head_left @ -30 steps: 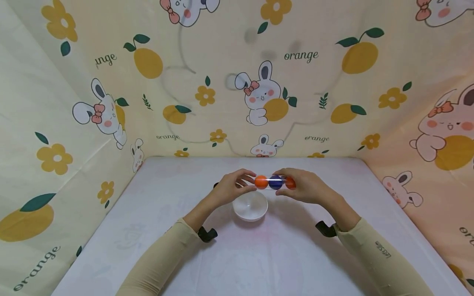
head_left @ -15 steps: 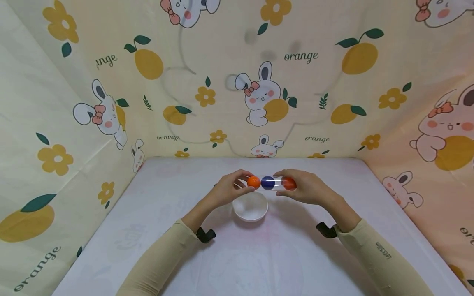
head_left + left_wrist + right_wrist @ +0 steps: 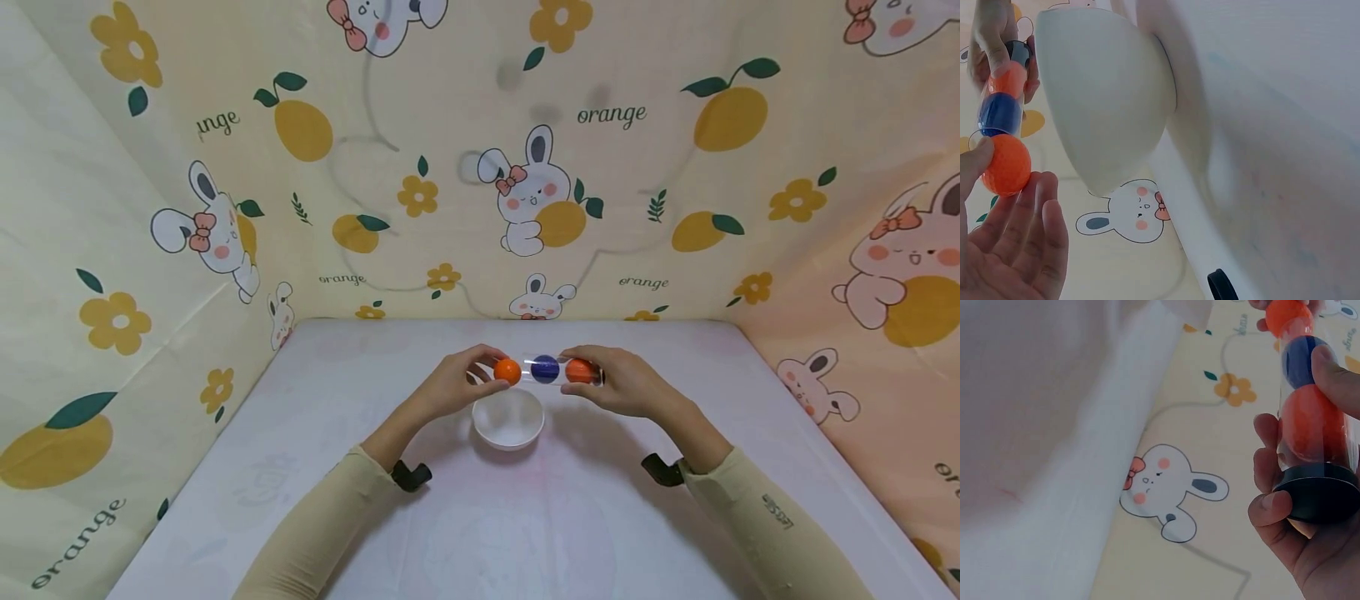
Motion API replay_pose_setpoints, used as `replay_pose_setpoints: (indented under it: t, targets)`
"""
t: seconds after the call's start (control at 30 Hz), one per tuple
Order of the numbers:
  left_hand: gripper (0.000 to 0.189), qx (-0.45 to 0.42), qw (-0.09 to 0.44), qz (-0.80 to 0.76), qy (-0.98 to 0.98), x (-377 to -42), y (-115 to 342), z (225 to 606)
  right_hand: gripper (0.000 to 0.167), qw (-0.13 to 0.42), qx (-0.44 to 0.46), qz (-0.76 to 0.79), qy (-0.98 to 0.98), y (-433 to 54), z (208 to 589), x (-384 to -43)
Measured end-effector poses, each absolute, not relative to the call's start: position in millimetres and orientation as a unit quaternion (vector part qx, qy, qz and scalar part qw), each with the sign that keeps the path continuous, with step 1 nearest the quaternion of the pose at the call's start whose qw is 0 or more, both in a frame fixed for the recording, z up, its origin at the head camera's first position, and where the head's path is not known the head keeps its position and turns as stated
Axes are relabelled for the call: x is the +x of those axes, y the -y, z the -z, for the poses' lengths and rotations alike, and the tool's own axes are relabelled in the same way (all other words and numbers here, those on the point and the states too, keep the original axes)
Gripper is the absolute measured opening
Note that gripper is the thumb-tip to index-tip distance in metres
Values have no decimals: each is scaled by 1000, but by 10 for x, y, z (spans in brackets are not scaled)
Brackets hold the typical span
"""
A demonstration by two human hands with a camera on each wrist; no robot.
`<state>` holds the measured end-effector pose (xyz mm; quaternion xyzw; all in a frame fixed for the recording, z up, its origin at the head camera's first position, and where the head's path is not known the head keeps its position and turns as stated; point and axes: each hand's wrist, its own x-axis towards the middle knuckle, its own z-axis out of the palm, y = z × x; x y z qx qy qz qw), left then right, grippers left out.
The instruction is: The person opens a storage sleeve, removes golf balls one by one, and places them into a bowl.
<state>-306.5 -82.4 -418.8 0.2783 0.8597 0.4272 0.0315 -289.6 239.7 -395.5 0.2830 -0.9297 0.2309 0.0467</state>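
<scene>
My left hand pinches an orange ball between thumb and fingers at the left mouth of a clear tube. Level above the table, the tube is gripped near its other end by my right hand. Inside it are a dark blue ball and a second orange ball, with a small gap between them in the head view. A black cap closes the tube's right end, inside my right hand. Below both hands stands a white bowl.
A white cloth covers the table. Patterned cloth walls with rabbits and fruit rise at the back and sides. A black ring-shaped piece shows at the bottom of the left wrist view.
My left hand has drawn the first orange ball leftward out of the tube's mouth. The blue ball has slid left inside the tube. My right hand has stayed nearly still.
</scene>
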Motion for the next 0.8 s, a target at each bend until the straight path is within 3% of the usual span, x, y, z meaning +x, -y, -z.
replay_pose_setpoints:
  t: [0.8]
  targets:
    - [45,353,83,-318,-876,-3058,1006,4255,56,49,281,-260,923,-2522,4026,-2889]
